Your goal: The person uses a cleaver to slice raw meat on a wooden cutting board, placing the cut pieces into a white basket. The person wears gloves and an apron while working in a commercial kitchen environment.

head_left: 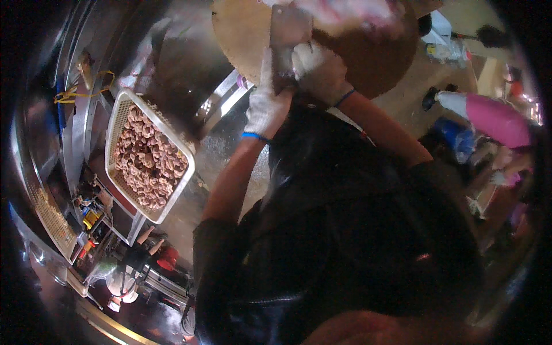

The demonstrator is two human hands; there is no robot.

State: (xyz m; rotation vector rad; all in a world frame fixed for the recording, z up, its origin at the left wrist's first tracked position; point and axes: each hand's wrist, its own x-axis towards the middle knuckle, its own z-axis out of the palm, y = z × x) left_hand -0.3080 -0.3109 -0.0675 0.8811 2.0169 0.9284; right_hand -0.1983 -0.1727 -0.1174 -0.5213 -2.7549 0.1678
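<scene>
My left hand [266, 108], in a white knit glove with a blue band at the wrist, is at the near end of a metal cleaver [291, 30]. Its index finger lies straight along the blade's left side, and the thumb crosses below. The gloved right hand [320, 69] is curled against the blade's right side; what its fingers close on is hidden. Under the cleaver is a round wooden chopping block [243, 32]. Raw pink and white meat [353, 13] lies on its far part, cut off by the picture's top edge.
Left of me, a white plastic basket [189, 161] holds many small brownish-pink pieces [146, 157]. A yellow strap [69, 97] hangs from metal framework. Another person [125, 280] is at lower left beside a red container [167, 258]. At right are a pink-clad leg [496, 120] and a blue item [457, 138].
</scene>
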